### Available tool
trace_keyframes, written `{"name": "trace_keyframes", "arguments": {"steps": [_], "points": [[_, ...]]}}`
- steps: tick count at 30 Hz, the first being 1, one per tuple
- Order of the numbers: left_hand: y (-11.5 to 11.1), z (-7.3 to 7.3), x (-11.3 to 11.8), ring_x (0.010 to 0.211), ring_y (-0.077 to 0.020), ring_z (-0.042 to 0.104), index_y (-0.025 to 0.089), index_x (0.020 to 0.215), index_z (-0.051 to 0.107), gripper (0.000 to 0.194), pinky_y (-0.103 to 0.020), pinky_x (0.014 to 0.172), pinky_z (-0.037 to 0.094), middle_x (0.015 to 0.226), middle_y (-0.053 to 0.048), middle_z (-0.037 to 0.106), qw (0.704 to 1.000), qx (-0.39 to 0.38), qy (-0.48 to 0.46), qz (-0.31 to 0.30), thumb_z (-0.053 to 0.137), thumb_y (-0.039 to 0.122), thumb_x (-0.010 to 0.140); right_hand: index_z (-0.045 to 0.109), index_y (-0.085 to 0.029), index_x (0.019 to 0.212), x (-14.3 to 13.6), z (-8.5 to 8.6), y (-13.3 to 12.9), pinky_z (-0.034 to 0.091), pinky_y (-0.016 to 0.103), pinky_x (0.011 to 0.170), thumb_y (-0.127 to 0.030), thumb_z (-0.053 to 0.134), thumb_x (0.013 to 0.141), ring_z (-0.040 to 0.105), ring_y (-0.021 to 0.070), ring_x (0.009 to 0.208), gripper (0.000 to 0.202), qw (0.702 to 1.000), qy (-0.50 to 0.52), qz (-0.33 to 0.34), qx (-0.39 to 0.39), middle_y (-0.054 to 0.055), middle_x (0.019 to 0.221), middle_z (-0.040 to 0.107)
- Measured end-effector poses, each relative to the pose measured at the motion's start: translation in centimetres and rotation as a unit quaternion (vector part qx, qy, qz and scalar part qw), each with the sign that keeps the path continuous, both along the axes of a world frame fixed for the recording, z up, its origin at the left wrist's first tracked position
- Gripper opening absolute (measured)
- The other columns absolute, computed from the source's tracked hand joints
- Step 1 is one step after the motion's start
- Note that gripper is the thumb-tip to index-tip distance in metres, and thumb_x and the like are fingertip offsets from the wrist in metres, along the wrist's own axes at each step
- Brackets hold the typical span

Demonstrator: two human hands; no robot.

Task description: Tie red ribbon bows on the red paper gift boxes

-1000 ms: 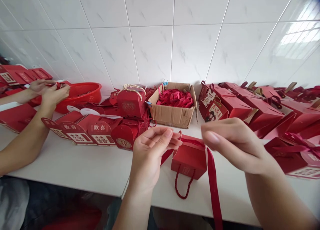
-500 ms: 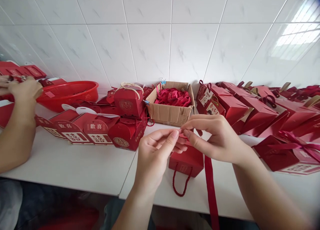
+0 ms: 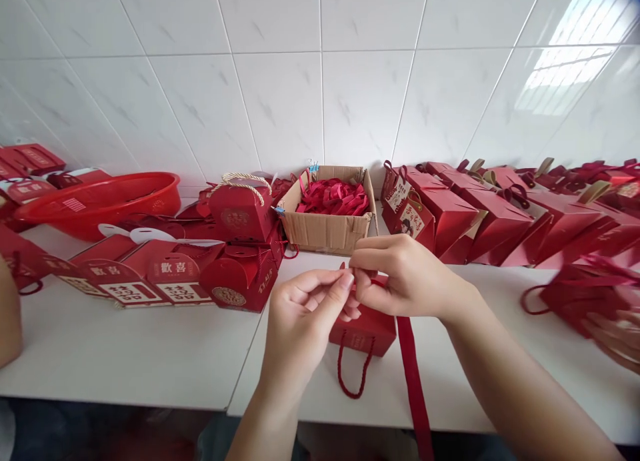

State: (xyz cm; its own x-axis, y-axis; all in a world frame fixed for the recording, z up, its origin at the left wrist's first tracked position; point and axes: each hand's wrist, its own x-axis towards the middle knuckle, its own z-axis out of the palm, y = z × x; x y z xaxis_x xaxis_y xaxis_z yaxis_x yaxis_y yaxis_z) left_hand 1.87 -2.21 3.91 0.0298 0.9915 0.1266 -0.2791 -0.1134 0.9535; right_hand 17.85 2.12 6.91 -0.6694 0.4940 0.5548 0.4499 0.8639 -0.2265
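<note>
My left hand (image 3: pixel 303 324) is closed, thumb and forefinger pinched on a bit of red ribbon. My right hand (image 3: pixel 395 277) pinches at the same spot, its fingertips meeting the left ones; the piece between them is mostly hidden. Below both hands a small red gift box (image 3: pixel 365 334) stands on the white table, partly covered by my fingers. Its dark red rope handle (image 3: pixel 361 391) loops towards me. From under my right hand the long end of the red ribbon (image 3: pixel 414 387) runs down over the table's front edge.
A cardboard box (image 3: pixel 327 231) of loose red ribbons stands against the tiled wall. Red gift boxes (image 3: pixel 175 274) line the left side, with a red plastic basin (image 3: pixel 110 204) behind. More red boxes (image 3: pixel 493 211) lean at right. Another person's hand (image 3: pixel 617 334) touches a red box (image 3: pixel 570 297).
My right fingers have curled in closer to my left fingertips. At far left, another person's hand has left the view; at right, another hand has appeared on the bow-tied box, which has shifted.
</note>
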Motion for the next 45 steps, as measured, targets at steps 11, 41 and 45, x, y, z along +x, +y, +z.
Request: {"name": "trace_keyframes", "arguments": {"steps": [11,41,45], "points": [[-0.1,0.6,-0.1,0.049,-0.0111,0.061,0.014,0.103,0.069,0.032,-0.02,0.048,0.05,0.061,-0.003,0.068,0.998,-0.026,-0.038,-0.038,0.067,0.036,0.079,0.044,-0.017,0.057,-0.2,-0.2,-0.3,0.024,0.023,0.046,-0.011,0.049,0.071,0.029,0.0084,0.051,0.016,0.985,0.094,-0.103,0.105,-0.003,0.056,0.037],[0.5,0.4,-0.7,0.057,-0.0109,0.053,0.017,0.066,0.06,0.026,-0.021,0.054,0.043,0.059,0.0,0.058,0.994,0.026,-0.063,-0.08,0.057,0.033,0.087,0.023,-0.023,0.067,0.7,1.6,0.4,0.035,0.029,0.05,-0.027,0.028,0.087,0.033,0.0151,0.052,0.021,0.733,0.498,0.072,-0.458,-0.002,0.061,0.023],[0.8,0.3,-1.0,0.057,-0.0109,0.052,0.017,0.065,0.061,0.028,-0.022,0.058,0.044,0.058,0.0,0.057,0.995,0.045,-0.056,-0.064,0.055,0.033,0.087,0.01,-0.022,0.07,1.3,1.8,0.5,0.032,0.03,0.051,-0.032,0.025,0.089,0.021,0.0155,0.052,0.026,0.794,0.475,0.05,-0.376,-0.003,0.062,0.013]]}}
